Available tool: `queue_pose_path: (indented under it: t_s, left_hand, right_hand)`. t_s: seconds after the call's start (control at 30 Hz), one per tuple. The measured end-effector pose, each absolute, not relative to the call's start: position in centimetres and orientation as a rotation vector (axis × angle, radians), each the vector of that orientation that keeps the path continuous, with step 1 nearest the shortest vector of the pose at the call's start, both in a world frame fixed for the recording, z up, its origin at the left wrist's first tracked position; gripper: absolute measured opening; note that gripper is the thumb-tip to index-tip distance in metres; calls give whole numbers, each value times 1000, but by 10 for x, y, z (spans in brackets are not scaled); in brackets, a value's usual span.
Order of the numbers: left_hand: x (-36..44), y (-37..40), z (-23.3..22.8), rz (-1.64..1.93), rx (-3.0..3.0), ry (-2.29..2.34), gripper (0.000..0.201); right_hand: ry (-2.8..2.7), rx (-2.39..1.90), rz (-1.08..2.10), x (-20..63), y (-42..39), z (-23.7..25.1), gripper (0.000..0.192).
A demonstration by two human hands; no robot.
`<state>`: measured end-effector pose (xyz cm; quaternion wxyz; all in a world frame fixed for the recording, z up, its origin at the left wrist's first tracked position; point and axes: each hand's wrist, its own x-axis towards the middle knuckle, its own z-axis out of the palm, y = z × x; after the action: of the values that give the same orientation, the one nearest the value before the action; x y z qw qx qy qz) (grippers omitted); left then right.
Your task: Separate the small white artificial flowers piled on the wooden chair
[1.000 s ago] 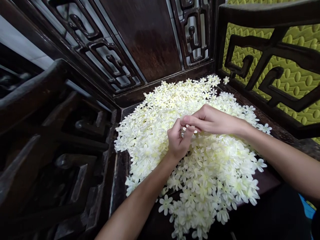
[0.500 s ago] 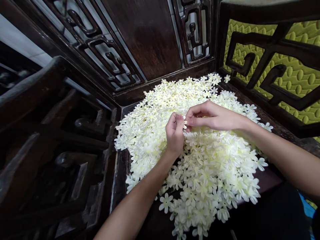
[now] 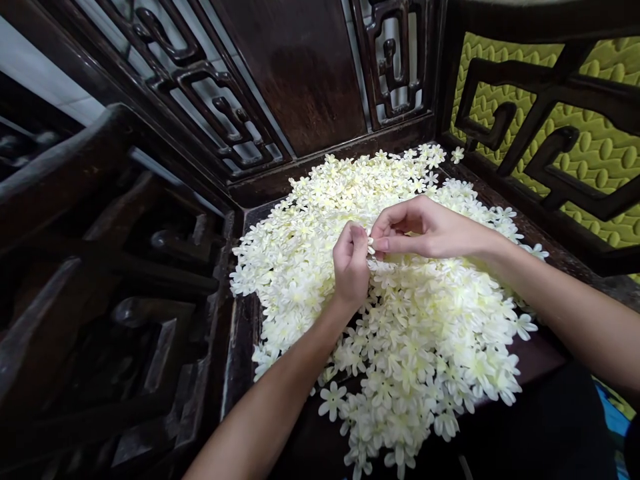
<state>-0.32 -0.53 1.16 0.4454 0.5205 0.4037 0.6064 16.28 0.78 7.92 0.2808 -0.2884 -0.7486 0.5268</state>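
Note:
A big heap of small cream-white fabric flowers [image 3: 410, 333] covers the seat of a dark carved wooden chair [image 3: 235, 347]. Just above the middle of the heap my left hand [image 3: 351, 265] and my right hand [image 3: 425, 230] meet fingertip to fingertip. Both pinch one small white flower [image 3: 371, 243] between thumb and fingers. Only a sliver of that flower shows between the fingers. My forearms come in from the lower left and the right.
The chair's carved back panel [image 3: 295, 73] rises behind the heap, and its fretwork armrest [image 3: 545, 127] stands at the right. Yellow-green quilted cloth [image 3: 600, 153] shows behind the armrest. Another dark wooden chair [image 3: 100, 267] stands close on the left. Loose flowers reach the seat's front edge.
Both hands have risen slightly off the heap, pinching the flower closer to the fingertips. The view has shifted a little.

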Motion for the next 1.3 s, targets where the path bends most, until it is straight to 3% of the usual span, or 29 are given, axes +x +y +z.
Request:
queue_pose_path:
  t_s: [0.27, 0.63, 0.77, 0.87, 1.03, 1.1, 1.3]
  left_hand:
    - [-4, -5, 6, 1506, 1390, 973, 49]
    - [-3, -7, 10, 1351, 1450, 873, 42]
    - [-4, -8, 12, 1316, 1459, 878, 40]
    - [-6, -8, 11, 1275, 1478, 924, 42]
    - [-7, -7, 10, 1256, 1537, 929, 42]
    - [-6, -7, 10, 1257, 1554, 913, 40]
    - [-5, -8, 9, 1249, 1579, 905, 40]
  right_hand:
    - [-2081, -788, 1263, 160, 8, 77, 18]
    - [-1928, -877, 1218, 164, 10, 79, 7]
    - [-1780, -912, 975, 182, 25, 85, 10]
    - [-1795, -966, 876, 206, 47, 80, 39]
    - [-1837, -1430, 297, 258, 87, 31, 57]
    - [-1913, -1694, 206, 272, 98, 10, 62]
    - [-2059, -1703, 209, 268, 103, -4, 43]
